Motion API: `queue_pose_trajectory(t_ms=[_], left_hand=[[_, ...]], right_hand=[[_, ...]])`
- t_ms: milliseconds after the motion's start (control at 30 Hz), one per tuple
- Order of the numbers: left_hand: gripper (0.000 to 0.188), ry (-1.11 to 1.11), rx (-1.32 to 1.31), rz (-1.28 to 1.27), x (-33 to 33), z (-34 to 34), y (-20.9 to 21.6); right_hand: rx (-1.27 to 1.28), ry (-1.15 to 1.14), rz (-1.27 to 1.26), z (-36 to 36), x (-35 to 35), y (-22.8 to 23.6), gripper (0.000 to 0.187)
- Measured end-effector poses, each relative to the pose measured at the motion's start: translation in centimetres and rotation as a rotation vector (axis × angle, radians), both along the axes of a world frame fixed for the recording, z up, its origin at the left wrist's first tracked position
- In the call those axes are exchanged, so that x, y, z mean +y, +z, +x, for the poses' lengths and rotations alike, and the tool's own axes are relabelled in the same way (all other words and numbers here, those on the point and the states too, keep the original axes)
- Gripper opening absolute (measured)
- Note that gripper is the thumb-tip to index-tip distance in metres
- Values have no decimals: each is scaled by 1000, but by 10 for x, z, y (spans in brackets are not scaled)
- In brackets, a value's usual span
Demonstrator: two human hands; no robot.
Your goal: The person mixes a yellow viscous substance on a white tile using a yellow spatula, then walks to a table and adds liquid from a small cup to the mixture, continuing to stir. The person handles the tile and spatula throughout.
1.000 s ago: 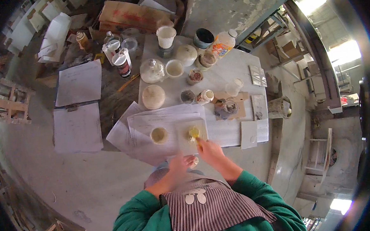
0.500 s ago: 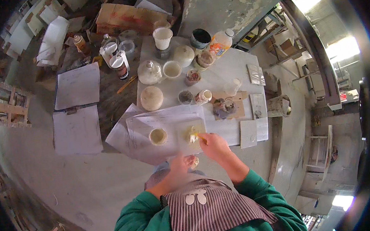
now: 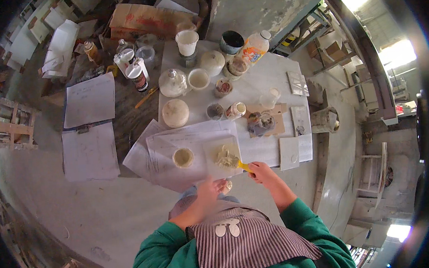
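In my right hand [image 3: 260, 173] is a yellow-handled putty knife [image 3: 243, 166], the fingers closed round its handle. Its blade end rests in a smear of beige paste [image 3: 226, 158], on a translucent square sheet [image 3: 217, 171] near the table's front edge. To the left of the paste, an open tub [image 3: 183, 158] with beige contents stands on the papers. My left hand [image 3: 208, 189] is low in front of my lap, just off the table edge. It is blurred and its fingers are partly hidden. A small cream-coloured thing [image 3: 228, 186] shows beside its fingertips; whether they touch it is unclear.
Loose papers [image 3: 154, 172] lie under the tub. Behind them stand several cups, jars, a white round-lidded pot [image 3: 176, 113] and a plastic bottle [image 3: 256, 47]. A messy cup [image 3: 262, 124] sits on cardboard to the right, near pale tiles [image 3: 289, 153]. A clipboard [image 3: 89, 151] lies left.
My right hand has moved right and slightly nearer to me with the putty knife, whose blade has turned to point left. More of the paste shows. My left hand has stayed put.
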State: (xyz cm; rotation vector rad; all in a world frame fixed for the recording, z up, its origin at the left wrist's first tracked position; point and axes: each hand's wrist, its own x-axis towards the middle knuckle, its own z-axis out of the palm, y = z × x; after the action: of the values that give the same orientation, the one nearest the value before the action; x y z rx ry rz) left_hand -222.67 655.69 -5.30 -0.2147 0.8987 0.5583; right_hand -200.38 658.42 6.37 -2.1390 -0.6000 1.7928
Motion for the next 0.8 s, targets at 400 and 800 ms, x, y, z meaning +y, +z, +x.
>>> queue_pose_trajectory(t_ms=[400,800], left_hand=[[48,-102,-7,225,-13,-2,-29],[44,-197,127,240,1,-6,9]], right_hand=[[269,-33,-156,-68,-7,-21,28],[375,-763,-148,-130,44,-23,23]])
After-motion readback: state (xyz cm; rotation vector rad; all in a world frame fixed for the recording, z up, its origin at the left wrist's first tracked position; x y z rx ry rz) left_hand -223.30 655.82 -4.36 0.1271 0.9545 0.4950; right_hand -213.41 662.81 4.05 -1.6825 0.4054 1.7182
